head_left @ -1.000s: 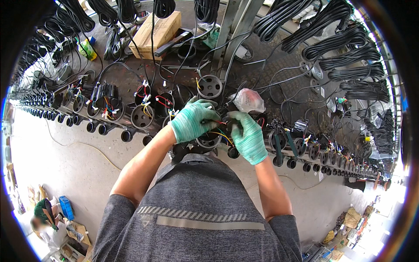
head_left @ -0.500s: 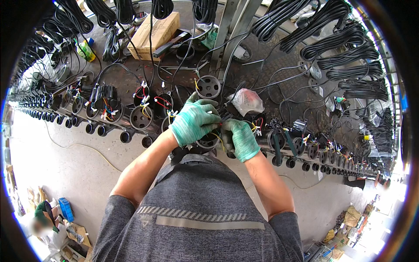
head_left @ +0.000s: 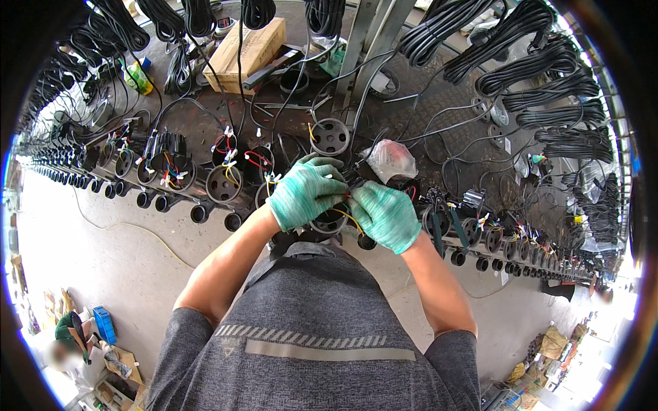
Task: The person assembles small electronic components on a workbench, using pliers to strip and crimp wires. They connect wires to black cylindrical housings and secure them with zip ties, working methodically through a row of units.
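From here, left hand (head_left: 308,192) and right hand (head_left: 385,216) both look to have fingers pinched on the red wire (head_left: 348,196) above the open housing (head_left: 327,224), so wiring seems midway: yellow wire (head_left: 353,220) hangs out, whether anything's joined I can't tell.

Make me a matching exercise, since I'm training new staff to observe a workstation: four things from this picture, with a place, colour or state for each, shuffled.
Things
1. Cardboard box
2. Right hand
3. Crate
4. Plastic bag

Descriptions
A. Blue, near the picture's lower left
B. See-through, with something reddish showing
C. Near the top, left of the metal post
D. Gloved in green, fingertips at a bit of red wire

Pairs: 1-C, 2-D, 3-A, 4-B
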{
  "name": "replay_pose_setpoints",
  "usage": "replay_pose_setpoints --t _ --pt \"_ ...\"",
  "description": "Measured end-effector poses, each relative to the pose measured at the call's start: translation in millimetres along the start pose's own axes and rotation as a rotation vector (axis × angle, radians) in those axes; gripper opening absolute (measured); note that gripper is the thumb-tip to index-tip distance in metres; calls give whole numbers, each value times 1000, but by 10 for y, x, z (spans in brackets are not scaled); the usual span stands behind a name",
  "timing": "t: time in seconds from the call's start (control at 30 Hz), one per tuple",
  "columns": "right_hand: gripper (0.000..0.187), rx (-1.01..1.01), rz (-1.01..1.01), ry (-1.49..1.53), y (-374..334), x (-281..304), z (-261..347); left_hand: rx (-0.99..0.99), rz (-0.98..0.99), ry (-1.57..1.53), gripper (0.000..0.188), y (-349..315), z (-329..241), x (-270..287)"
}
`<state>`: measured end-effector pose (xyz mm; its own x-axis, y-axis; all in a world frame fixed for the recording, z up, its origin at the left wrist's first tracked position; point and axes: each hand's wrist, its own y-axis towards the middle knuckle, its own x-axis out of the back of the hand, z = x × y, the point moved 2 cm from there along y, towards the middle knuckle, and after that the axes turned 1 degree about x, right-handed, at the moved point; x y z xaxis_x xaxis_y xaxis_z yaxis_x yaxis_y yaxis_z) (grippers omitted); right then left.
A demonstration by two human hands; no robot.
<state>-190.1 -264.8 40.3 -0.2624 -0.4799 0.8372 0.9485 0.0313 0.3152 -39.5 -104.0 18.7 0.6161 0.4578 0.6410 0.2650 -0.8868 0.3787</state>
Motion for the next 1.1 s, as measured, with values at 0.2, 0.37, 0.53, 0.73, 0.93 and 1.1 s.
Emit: replay_pose_setpoints --t 0.2,0.37,0.53,0.73,0.93,1.1 --pt "37 -1073 248 1331 -112 -76 47 -9 -8 29 25 -24 -15 -12" --pt "12 -259 -128 232 -84 81 49 45 14 -38 25 -20 -10 8" --pt "32 286 -86 -249 -9 31 -47 45 33 -86 25 -33 89 -31" --pt "8 -314 -23 215 8 -29 123 16 53 -2 24 -12 78 -51" --pt "27 -518 26 564 -109 -68 -76 58 56 -35 22 -22 43 -38" --pt "48 254 -64 -77 -36 27 -98 51 85 -82 21 -32 92 -23"
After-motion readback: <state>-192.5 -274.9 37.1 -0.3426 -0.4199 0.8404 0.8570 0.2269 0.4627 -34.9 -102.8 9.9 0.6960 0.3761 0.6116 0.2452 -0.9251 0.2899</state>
